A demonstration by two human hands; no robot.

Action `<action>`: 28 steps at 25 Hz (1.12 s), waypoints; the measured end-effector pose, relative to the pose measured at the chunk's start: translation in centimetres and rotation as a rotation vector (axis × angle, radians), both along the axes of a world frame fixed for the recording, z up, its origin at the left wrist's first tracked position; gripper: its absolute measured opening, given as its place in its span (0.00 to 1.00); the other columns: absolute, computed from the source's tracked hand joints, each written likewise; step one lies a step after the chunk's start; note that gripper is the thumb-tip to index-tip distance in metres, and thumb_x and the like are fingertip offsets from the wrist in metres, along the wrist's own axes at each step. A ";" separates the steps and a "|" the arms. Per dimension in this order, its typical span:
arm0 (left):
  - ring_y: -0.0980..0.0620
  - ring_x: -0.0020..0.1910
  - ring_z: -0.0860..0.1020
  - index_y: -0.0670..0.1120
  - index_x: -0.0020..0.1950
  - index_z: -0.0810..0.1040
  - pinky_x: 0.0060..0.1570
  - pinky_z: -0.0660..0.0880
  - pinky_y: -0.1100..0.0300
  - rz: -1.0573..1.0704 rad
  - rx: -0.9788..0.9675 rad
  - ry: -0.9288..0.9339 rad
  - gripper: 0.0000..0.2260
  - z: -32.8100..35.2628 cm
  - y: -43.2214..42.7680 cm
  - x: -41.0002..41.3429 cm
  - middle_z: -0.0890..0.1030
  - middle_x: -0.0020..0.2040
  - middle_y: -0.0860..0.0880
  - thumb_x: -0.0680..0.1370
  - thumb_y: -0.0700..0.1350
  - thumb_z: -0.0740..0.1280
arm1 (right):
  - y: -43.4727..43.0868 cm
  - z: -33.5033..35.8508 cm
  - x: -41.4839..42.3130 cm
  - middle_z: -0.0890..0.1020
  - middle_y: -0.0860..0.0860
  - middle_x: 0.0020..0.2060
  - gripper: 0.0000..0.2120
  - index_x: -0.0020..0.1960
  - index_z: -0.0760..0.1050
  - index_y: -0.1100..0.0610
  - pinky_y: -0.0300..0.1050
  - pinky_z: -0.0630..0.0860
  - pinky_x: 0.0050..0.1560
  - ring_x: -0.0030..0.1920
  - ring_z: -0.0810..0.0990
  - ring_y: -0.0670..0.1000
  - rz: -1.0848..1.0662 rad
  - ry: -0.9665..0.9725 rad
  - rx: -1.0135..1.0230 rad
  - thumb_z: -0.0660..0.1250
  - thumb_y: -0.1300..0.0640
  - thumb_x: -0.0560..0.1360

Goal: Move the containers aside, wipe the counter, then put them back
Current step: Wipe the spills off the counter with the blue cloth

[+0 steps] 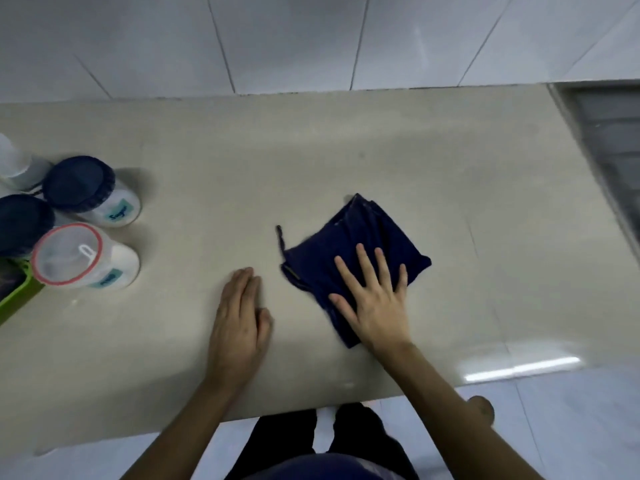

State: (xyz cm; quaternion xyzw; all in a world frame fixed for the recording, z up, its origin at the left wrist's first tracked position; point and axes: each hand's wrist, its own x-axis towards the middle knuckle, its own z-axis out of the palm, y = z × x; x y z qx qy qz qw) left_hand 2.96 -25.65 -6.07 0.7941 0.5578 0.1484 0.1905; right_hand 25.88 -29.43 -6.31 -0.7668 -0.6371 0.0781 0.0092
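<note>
Wiping under way, containers parked at 9 o'clock.

Clustered at the far left edge of the counter point(346, 140), well apart from the wiping zone so the surface stays free: a clear bottle point(14, 161), two dark-lidded jars, the nearer-centre one point(93, 192) labelled "Sugar", a red-rimmed white jar point(79, 258) with a teal label too blurred to read, beside a green tray point(20, 299). At 6 o'clock, left hand point(239, 323) flat on bare counter, fingers together, gripping nothing (probably bracing). At 4 o'clock, right hand point(374, 299) spread, palm down, pressing the folded navy cloth point(349, 237) against the surface, likely for even pressure.
</note>
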 end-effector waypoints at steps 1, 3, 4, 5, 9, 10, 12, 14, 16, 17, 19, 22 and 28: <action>0.45 0.75 0.60 0.38 0.72 0.64 0.74 0.59 0.49 -0.027 0.001 0.000 0.24 0.3 -0.3 1.2 0.65 0.74 0.42 0.78 0.46 0.56 | -0.2 0.2 0.7 0.57 0.51 0.77 0.29 0.76 0.53 0.42 0.69 0.53 0.72 0.77 0.53 0.58 0.014 0.007 -0.001 0.49 0.35 0.77; 0.46 0.75 0.61 0.38 0.72 0.64 0.73 0.60 0.48 -0.097 0.002 0.009 0.24 0.8 -1.4 4.7 0.65 0.74 0.42 0.79 0.48 0.55 | -1.0 0.7 2.0 0.58 0.51 0.77 0.29 0.76 0.54 0.43 0.67 0.55 0.72 0.77 0.55 0.57 0.010 0.018 -0.002 0.50 0.36 0.77; 0.46 0.74 0.62 0.38 0.72 0.65 0.72 0.61 0.47 -0.123 0.005 0.008 0.25 1.1 -1.8 6.8 0.65 0.74 0.41 0.79 0.49 0.55 | -1.9 0.6 3.1 0.58 0.51 0.77 0.29 0.76 0.54 0.43 0.66 0.55 0.72 0.76 0.56 0.57 -0.007 0.009 0.004 0.51 0.36 0.78; 0.45 0.74 0.62 0.38 0.71 0.65 0.72 0.62 0.47 -0.135 0.012 0.002 0.25 1.4 -2.0 8.7 0.66 0.73 0.41 0.79 0.50 0.54 | -2.7 0.4 4.4 0.59 0.51 0.77 0.29 0.76 0.54 0.43 0.66 0.55 0.72 0.76 0.56 0.57 -0.028 0.002 0.010 0.51 0.37 0.78; 0.44 0.74 0.62 0.39 0.72 0.64 0.73 0.59 0.51 -0.137 0.027 -0.026 0.25 1.5 -3.2 14.3 0.66 0.73 0.42 0.79 0.51 0.54 | -8.6 -0.3 14.1 0.59 0.50 0.77 0.27 0.75 0.55 0.42 0.65 0.54 0.73 0.76 0.57 0.56 -0.275 -0.040 0.051 0.49 0.37 0.78; 0.44 0.73 0.63 0.39 0.72 0.64 0.73 0.58 0.52 -0.156 0.037 -0.020 0.25 1.4 -3.7 15.2 0.66 0.73 0.41 0.79 0.51 0.54 | -10.2 -0.4 17.2 0.59 0.50 0.77 0.28 0.75 0.55 0.42 0.65 0.54 0.72 0.76 0.57 0.56 -0.379 -0.048 0.054 0.48 0.37 0.77; 0.44 0.73 0.63 0.40 0.72 0.65 0.73 0.57 0.53 -0.189 0.045 0.001 0.25 1.0 -4.7 16.5 0.67 0.72 0.42 0.79 0.52 0.54 | -12.9 -0.3 22.6 0.57 0.51 0.77 0.30 0.76 0.52 0.42 0.67 0.54 0.72 0.76 0.55 0.57 -0.541 -0.046 0.030 0.45 0.35 0.76; 0.44 0.73 0.63 0.39 0.71 0.66 0.73 0.59 0.52 -0.186 0.029 0.025 0.25 0.5 -5.4 17.1 0.67 0.72 0.42 0.78 0.52 0.54 | -14.0 -0.2 25.7 0.55 0.52 0.78 0.31 0.76 0.50 0.42 0.68 0.52 0.72 0.77 0.52 0.59 -0.594 -0.047 -0.005 0.44 0.33 0.76; 0.43 0.72 0.64 0.38 0.70 0.67 0.72 0.59 0.51 -0.164 0.012 0.054 0.25 0.1 -5.9 17.0 0.68 0.72 0.41 0.78 0.52 0.54 | -13.9 -0.2 26.3 0.53 0.53 0.78 0.32 0.77 0.48 0.43 0.69 0.50 0.71 0.76 0.51 0.60 -0.574 -0.049 -0.028 0.44 0.34 0.76; 0.43 0.72 0.64 0.38 0.69 0.68 0.72 0.59 0.51 -0.158 0.009 0.070 0.25 0.0 -6.2 16.7 0.68 0.71 0.41 0.78 0.52 0.54 | -13.8 -0.2 26.1 0.53 0.54 0.78 0.31 0.77 0.47 0.44 0.70 0.49 0.71 0.76 0.51 0.61 -0.567 -0.052 -0.042 0.44 0.34 0.77; 0.42 0.71 0.65 0.37 0.68 0.69 0.72 0.58 0.51 -0.159 0.004 0.087 0.25 0.0 -6.6 15.8 0.69 0.71 0.40 0.78 0.51 0.54 | -13.4 0.0 25.7 0.52 0.56 0.78 0.32 0.77 0.48 0.47 0.71 0.49 0.71 0.76 0.49 0.63 -0.575 -0.054 -0.055 0.43 0.35 0.77; 0.42 0.71 0.66 0.37 0.67 0.70 0.71 0.60 0.49 -0.147 0.011 0.082 0.23 0.1 -6.1 13.6 0.69 0.70 0.40 0.78 0.50 0.55 | -12.0 0.7 22.5 0.56 0.59 0.77 0.29 0.75 0.57 0.55 0.69 0.49 0.73 0.77 0.50 0.62 -0.465 -0.025 0.120 0.46 0.41 0.79; 0.44 0.71 0.66 0.38 0.66 0.71 0.74 0.56 0.54 0.018 -0.019 0.028 0.21 0.1 -4.8 5.2 0.70 0.70 0.40 0.78 0.48 0.58 | -6.5 -0.3 5.4 0.67 0.59 0.72 0.24 0.68 0.68 0.57 0.63 0.52 0.73 0.75 0.58 0.58 0.347 0.218 0.202 0.57 0.45 0.78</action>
